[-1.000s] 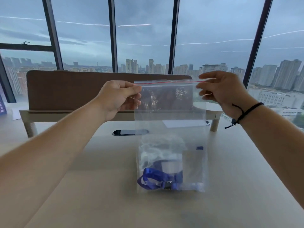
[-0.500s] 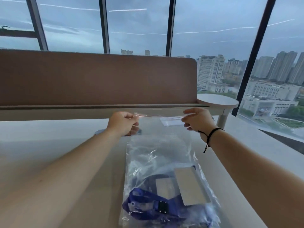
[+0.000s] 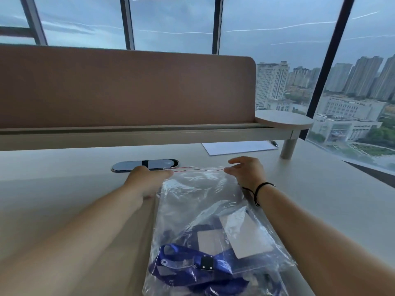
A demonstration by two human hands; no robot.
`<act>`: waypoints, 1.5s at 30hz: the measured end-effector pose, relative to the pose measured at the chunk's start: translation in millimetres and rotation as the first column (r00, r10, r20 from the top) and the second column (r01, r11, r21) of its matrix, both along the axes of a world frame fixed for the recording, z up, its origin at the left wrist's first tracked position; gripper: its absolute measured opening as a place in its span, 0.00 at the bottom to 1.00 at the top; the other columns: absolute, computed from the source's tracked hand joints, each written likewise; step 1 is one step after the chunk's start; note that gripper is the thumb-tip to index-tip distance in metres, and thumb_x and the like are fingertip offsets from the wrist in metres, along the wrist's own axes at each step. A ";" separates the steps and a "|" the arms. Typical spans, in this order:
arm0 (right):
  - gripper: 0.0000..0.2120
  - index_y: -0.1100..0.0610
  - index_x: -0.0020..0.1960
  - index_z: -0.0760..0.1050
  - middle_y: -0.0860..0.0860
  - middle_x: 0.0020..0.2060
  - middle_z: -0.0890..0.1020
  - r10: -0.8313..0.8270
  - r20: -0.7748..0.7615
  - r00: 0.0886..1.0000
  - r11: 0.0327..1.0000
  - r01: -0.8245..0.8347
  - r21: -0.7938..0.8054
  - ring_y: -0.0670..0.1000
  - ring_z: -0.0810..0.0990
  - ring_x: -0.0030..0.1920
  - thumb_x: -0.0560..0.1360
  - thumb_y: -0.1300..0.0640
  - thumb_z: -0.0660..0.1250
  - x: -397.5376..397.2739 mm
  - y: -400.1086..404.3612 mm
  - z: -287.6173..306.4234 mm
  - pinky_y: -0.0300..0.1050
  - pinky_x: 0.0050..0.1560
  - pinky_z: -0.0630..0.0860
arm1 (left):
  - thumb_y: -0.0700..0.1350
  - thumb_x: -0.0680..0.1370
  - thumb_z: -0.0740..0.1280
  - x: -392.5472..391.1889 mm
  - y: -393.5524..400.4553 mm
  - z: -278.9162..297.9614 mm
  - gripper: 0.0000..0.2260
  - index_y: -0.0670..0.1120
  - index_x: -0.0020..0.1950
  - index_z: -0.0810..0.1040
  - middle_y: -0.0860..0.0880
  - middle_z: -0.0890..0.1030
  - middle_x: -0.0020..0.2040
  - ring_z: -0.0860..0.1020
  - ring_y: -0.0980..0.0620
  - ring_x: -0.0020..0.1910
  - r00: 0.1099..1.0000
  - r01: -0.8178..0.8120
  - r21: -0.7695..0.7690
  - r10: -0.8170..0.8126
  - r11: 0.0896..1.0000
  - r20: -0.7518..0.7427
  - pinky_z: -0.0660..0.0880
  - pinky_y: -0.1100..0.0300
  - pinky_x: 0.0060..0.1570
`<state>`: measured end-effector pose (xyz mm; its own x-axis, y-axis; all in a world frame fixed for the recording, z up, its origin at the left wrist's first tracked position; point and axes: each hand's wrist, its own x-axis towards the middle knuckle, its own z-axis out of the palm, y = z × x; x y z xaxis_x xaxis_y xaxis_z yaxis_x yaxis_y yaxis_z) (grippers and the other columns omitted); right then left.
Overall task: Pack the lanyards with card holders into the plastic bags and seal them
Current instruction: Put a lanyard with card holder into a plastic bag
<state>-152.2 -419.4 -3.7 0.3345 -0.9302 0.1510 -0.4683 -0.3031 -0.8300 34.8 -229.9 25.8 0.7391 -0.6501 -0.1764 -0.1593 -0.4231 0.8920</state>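
A clear plastic bag with a red zip strip lies flat on the table, mouth pointing away from me. Inside it, near its bottom, are a blue lanyard and clear card holders. My left hand is at the bag's top left corner and pinches the end of the zip strip against the table. At the top right corner my right hand hovers with fingers and thumb spread apart, the thumb tip just at the strip's end.
A dark oval cable cover sits in the table just beyond my left hand. A white sheet of paper and a pen lie at the back right. A brown divider panel and a small round shelf close off the far edge.
The bag went from hanging upright in the air to lying flat on the table. Both hands came down with its top edge, and my right hand's fingers have loosened from the strip.
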 end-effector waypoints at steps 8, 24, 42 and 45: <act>0.20 0.53 0.34 0.66 0.49 0.30 0.66 -0.117 0.075 0.990 0.972 0.099 0.212 0.52 0.67 0.33 0.70 0.43 0.72 -24.9 10.5 14.9 0.46 0.40 0.68 | 0.56 0.73 0.72 -11.6 26.0 25.0 0.28 0.39 0.63 0.69 0.40 0.75 0.60 0.76 0.44 0.54 0.870 -0.040 -0.016 0.027 0.999 -0.493 0.73 0.48 0.65; 0.39 0.67 0.65 0.74 0.60 0.45 0.80 0.004 0.372 0.928 0.657 -0.283 0.699 0.58 0.79 0.39 0.61 0.48 0.81 -53.6 51.9 9.2 0.49 0.43 0.79 | 0.51 0.76 0.69 -26.2 37.0 15.6 0.15 0.39 0.53 0.78 0.41 0.83 0.50 0.80 0.46 0.45 0.843 0.024 -0.024 -0.033 0.999 -0.537 0.76 0.56 0.42; 0.08 0.67 0.53 0.78 0.57 0.36 0.80 -0.005 0.656 0.755 0.672 -0.483 0.562 0.51 0.80 0.27 0.77 0.64 0.66 -81.7 98.3 40.0 0.43 0.29 0.79 | 0.43 0.80 0.67 -51.0 52.6 26.4 0.08 0.38 0.52 0.81 0.42 0.85 0.42 0.84 0.44 0.40 0.810 0.155 -0.332 -0.313 0.930 -0.497 0.80 0.52 0.43; 0.08 0.63 0.51 0.79 0.53 0.34 0.78 -0.017 0.666 0.746 0.723 -0.451 0.523 0.48 0.76 0.27 0.74 0.60 0.71 -92.8 118.1 56.8 0.40 0.28 0.77 | 0.40 0.78 0.69 -59.5 68.9 47.7 0.08 0.38 0.55 0.81 0.41 0.86 0.44 0.85 0.45 0.40 0.841 0.178 -0.421 -0.360 0.889 -0.405 0.83 0.53 0.41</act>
<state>-245.1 -301.2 53.1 0.5949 -0.7824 -0.1840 0.1942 0.3621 -0.9117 -24.6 -160.9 73.5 0.4155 -0.8938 -0.1686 0.2470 -0.0675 0.9667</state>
